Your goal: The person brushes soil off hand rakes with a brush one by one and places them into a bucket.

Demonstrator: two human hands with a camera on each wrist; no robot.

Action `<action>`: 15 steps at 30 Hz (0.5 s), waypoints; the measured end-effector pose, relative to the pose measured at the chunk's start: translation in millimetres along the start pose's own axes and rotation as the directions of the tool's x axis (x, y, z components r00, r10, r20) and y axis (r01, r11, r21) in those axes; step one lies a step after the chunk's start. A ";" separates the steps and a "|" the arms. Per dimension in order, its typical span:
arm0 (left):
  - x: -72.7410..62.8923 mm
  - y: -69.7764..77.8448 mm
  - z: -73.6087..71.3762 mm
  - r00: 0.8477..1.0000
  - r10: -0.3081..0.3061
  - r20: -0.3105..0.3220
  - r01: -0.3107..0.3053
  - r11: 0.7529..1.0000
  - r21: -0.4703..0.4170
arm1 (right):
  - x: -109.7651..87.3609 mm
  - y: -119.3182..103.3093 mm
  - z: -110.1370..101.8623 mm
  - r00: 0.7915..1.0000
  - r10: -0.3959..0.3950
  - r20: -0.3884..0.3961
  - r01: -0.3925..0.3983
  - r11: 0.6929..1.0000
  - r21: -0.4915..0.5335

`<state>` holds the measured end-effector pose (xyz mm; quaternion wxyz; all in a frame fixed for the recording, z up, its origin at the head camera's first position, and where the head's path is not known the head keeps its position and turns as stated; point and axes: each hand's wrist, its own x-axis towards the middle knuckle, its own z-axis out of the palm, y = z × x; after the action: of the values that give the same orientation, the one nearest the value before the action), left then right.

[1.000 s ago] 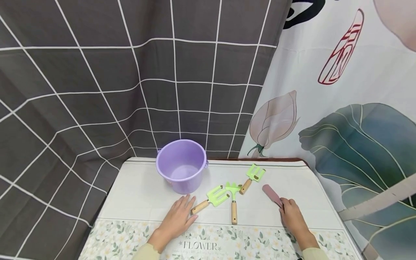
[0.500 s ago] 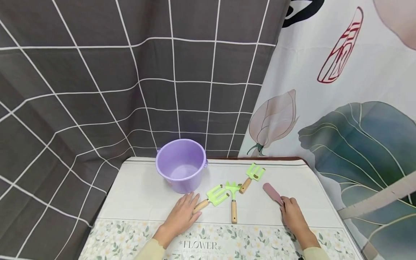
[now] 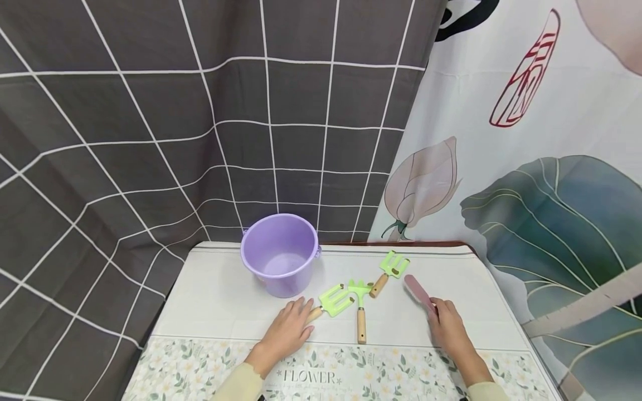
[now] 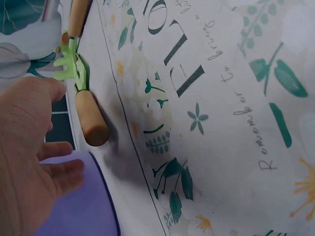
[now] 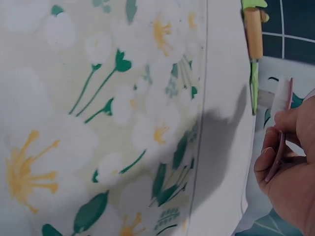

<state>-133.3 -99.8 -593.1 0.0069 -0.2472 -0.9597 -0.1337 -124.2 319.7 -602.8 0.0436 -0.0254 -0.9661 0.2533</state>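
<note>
In the head view my left hand [image 3: 287,328] reaches over the wooden handle of a green garden fork [image 3: 336,301], partly hiding it. The left wrist view shows fingers relaxed beside that wooden handle [image 4: 92,118], not curled round it. My right hand [image 3: 448,326] pinches the narrow end of a flat pink paddle-shaped tool [image 3: 417,289], its rounded broad end pointing forward and left. Seen edge-on in the right wrist view, this thin tool [image 5: 281,152] lies between thumb and fingers. A green hand rake [image 3: 360,303] and another green garden fork [image 3: 391,272] lie between the hands.
A purple bucket [image 3: 281,250] stands upright at the back left, just beyond my left hand. The white table cover [image 3: 210,289] has a flower-printed front strip [image 3: 185,367]. A dark checked curtain [image 3: 296,145] and a lotus-printed curtain [image 3: 506,150] hang behind.
My left hand has slid right, over the garden fork's handle. The right hand has turned the pink paddle-shaped tool slightly and shifted it a little forward and left.
</note>
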 end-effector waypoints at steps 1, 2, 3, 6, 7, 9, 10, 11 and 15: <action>0.5 0.2 1.1 1.000 -0.003 -0.002 0.003 1.000 0.008 | 0.6 -1.3 -0.7 1.000 -0.009 -0.008 0.009 1.000 -0.001; 1.0 0.4 2.1 1.000 -0.004 -0.004 0.004 1.000 0.017 | 1.0 -2.5 -1.3 1.000 -0.018 -0.014 0.018 1.000 -0.001; 1.6 0.6 3.2 1.000 -0.005 -0.006 0.005 1.000 0.028 | 1.5 -3.6 -1.7 1.000 -0.024 -0.019 0.024 1.000 -0.001; 3.5 1.7 6.2 1.000 -0.005 -0.018 0.006 0.999 0.041 | 2.5 -7.2 -2.8 0.999 -0.035 -0.023 0.035 0.999 -0.005; 4.1 2.1 7.2 1.000 -0.003 -0.023 0.004 0.999 0.044 | 2.6 -8.4 -3.3 0.999 -0.035 -0.021 0.035 0.999 -0.006; 5.3 2.8 9.0 1.000 -0.002 -0.028 0.003 0.999 0.054 | 3.0 -10.3 -3.9 0.999 -0.033 -0.016 0.033 0.999 -0.007; 5.8 3.1 9.7 0.999 -0.001 -0.032 0.003 0.998 0.057 | 3.2 -11.2 -4.2 0.999 -0.033 -0.013 0.032 0.999 -0.006; 6.2 3.3 10.3 0.999 -0.001 -0.034 0.003 0.998 0.062 | 3.2 -12.1 -4.6 0.999 -0.031 -0.009 0.031 0.999 -0.007; 8.0 3.6 12.9 0.999 0.006 -0.048 -0.002 0.997 0.073 | 2.8 -14.7 -5.7 1.000 -0.012 0.006 0.012 1.000 -0.016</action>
<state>-137.9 -89.6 -604.0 0.0391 -0.2454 -0.9630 -0.1046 -126.9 309.9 -590.4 0.0422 -0.0193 -0.9684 0.2451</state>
